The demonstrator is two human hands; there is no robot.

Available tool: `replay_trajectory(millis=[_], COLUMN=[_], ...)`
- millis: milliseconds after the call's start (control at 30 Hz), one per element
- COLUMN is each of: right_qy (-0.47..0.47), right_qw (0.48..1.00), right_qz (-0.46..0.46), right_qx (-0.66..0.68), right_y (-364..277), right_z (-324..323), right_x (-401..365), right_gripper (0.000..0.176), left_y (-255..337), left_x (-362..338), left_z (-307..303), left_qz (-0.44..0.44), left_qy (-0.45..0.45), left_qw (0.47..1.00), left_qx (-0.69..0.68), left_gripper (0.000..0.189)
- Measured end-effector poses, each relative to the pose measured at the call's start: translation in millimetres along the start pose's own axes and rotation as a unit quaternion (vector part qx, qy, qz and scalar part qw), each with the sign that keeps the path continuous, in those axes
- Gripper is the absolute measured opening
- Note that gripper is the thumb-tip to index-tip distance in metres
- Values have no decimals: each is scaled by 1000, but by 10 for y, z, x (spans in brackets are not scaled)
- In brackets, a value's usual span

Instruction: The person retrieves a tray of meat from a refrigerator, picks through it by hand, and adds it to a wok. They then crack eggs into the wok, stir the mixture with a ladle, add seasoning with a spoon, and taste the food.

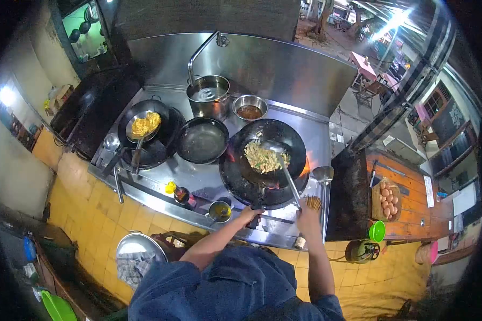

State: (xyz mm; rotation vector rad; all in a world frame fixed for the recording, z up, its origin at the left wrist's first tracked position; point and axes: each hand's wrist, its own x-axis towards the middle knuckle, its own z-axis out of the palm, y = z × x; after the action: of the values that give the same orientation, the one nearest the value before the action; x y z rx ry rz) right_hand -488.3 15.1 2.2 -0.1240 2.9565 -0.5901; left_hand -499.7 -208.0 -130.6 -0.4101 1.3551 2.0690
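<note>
My left hand (249, 216) is closed around the handle of a large black wok (238, 170). Chopped, pale food with green bits (262, 159) lies in the wok, and orange flames show at its right side and under its near edge. My right hand (307, 218) grips the long handle of a metal ladle (289, 179). The ladle's head rests in the wok, partly hidden by the food. To the right of the wok lies a second metal utensil, a wok spatula (323, 174), close to a bundle of thin sticks (314, 203).
Left of the wok sit an empty black pan (202, 140) and a pan of yellow egg (144, 125). A water pot (208, 90) stands under the tap, beside a bowl of brown liquid (249, 109). Eggs (389, 200) fill a tray on the wooden table (412, 214).
</note>
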Motion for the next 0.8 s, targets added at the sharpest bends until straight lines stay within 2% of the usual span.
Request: replay_trajectory(millis=[33, 67, 100, 133, 167, 200, 233, 267, 300, 333, 367, 400, 433, 500, 533, 600, 633, 667, 733, 767, 800], right_qy=[23, 23, 196, 366, 353, 355, 127, -124, -121, -172, -49, 83, 86, -53, -54, -60, -4, -6, -75, -85, -150], right_qw=[999, 999, 979, 921, 925, 924, 973, 858, 830, 831, 947, 976, 975, 989, 990, 998, 999, 999, 997, 990, 987], right_qz=[37, 35, -31, -95, -68, -70, 64, 192, 206, 219, 30, -163, -164, -61, -62, -31, 11, 14, 18, -20, 19], right_qx=[10, 11, -45, -98, -127, -127, 183, 459, 505, 482, 316, 122, 122, 120, 117, -16, -36, -36, 8, 110, 47], right_y=[-97, -56, 26, 90, 89, -41, -146, -203, -114, 28, 131, 100, 78, -87, -92, -149, -151, -161, -227, -235, -264], right_z=[-109, -8, 181, 387, 590, 564, 526, 465, 468, 415, 346, 202, 41, -423, -429, -361, -116, -8, 71, -244, -605], right_x=[-79, -79, -90, -81, -87, -56, -36, -22, 63, 142, 86, 16, -81, -295, -296, -319, -234, -174, -68, -164, -225], right_gripper=[49, 49, 45, 42, 31, 31, 28, 26, 25, 46, 44, 42, 42, 46, 46, 46, 38, 38, 38, 41, 45], left_y=[31, 30, -17, 9, 53, 47, 37, 19, 33, 13, -34, 30, 62, 131, 124, 105, 93, 131, 132, -38, -50], left_x=[-19, -26, -9, -40, -94, -90, -58, -56, -43, -55, 36, -15, -94, -156, -140, -90, -35, -34, -58, 130, 68], left_z=[6, 12, 0, 4, 24, 33, 24, 22, 2, 2, -48, -19, 17, 72, 67, 33, -2, 17, 97, 151, 316], left_qz=[-3, -7, 5, 7, 9, 11, -8, -8, 1, 8, -9, -5, -2, 4, 5, -6, -4, -7, -31, -6, -17], left_qy=[9, 18, 19, 20, 15, 9, 15, 14, 3, -7, 9, 8, 10, 9, 8, -2, -40, -40, 8, 67, 119], left_qw=[1000, 1000, 1000, 1000, 1000, 1000, 1000, 1000, 1000, 999, 1000, 1000, 1000, 1000, 1000, 999, 998, 998, 999, 997, 991], left_qx=[2, 4, -8, -4, -11, -23, -12, -18, -29, -41, -5, -3, -1, -1, -4, -32, -49, -49, -5, -38, -54], left_gripper=[15, 17, 16, 16, 17, 17, 18, 18, 18, 19, 19, 19, 19, 16, 16, 18, 14, 14, 13, 16, 18])
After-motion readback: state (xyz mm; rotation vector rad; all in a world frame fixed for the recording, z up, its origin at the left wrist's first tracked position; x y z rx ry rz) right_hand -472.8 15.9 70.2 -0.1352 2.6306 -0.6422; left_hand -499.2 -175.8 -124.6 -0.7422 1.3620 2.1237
